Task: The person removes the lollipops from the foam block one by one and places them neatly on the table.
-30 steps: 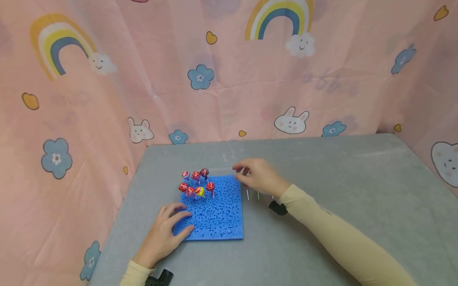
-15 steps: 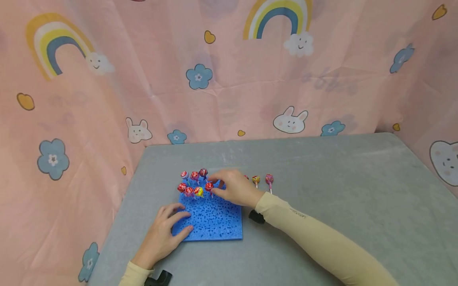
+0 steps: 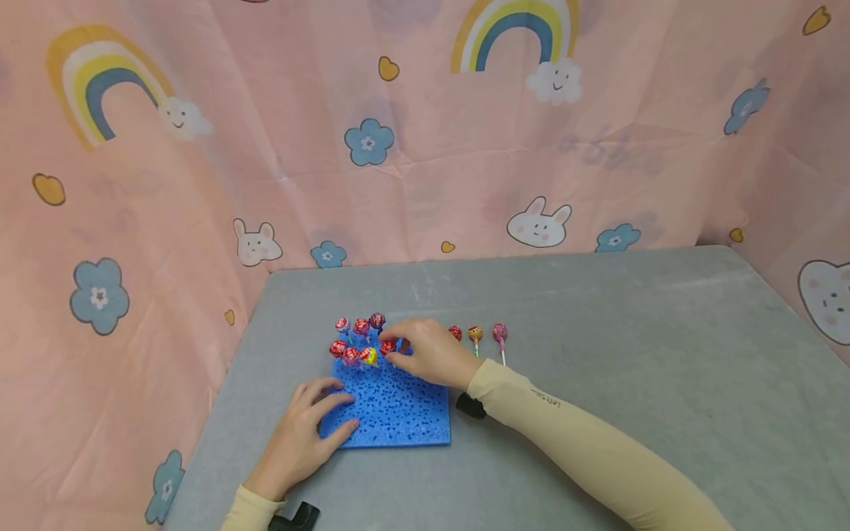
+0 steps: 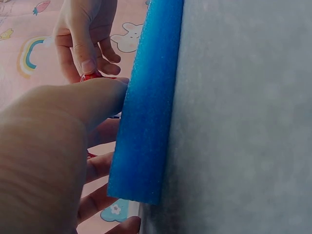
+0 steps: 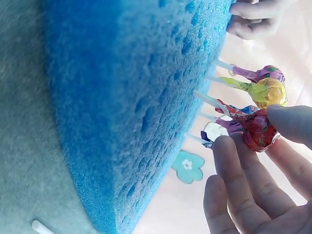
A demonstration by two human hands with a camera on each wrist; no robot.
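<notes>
A blue porous foam block (image 3: 398, 413) lies on the table with several wrapped lollipops standing in it by their sticks. My right hand (image 3: 432, 355) is at the front row's right end, thumb and fingertips around the red lollipop (image 5: 258, 129). Its white stick enters the foam in the right wrist view. To its left is a yellow lollipop (image 3: 369, 356); a dark-wrapped lollipop (image 3: 377, 320) stands in the row behind. My left hand (image 3: 305, 431) rests at the block's left edge, fingers spread and loosely bent; in the left wrist view its thumb touches the foam (image 4: 146, 122).
Three lollipops lie on the table right of the block: a red lollipop (image 3: 454, 332), a yellow lollipop (image 3: 475, 333) and a pink lollipop (image 3: 500, 332). The grey tabletop (image 3: 631, 354) extends to the right. A pink patterned curtain (image 3: 425, 184) hangs behind.
My right hand has moved left from above the loose lollipops to the red lollipop in the foam, then closed in around its head. The left hand has stayed at the block's edge.
</notes>
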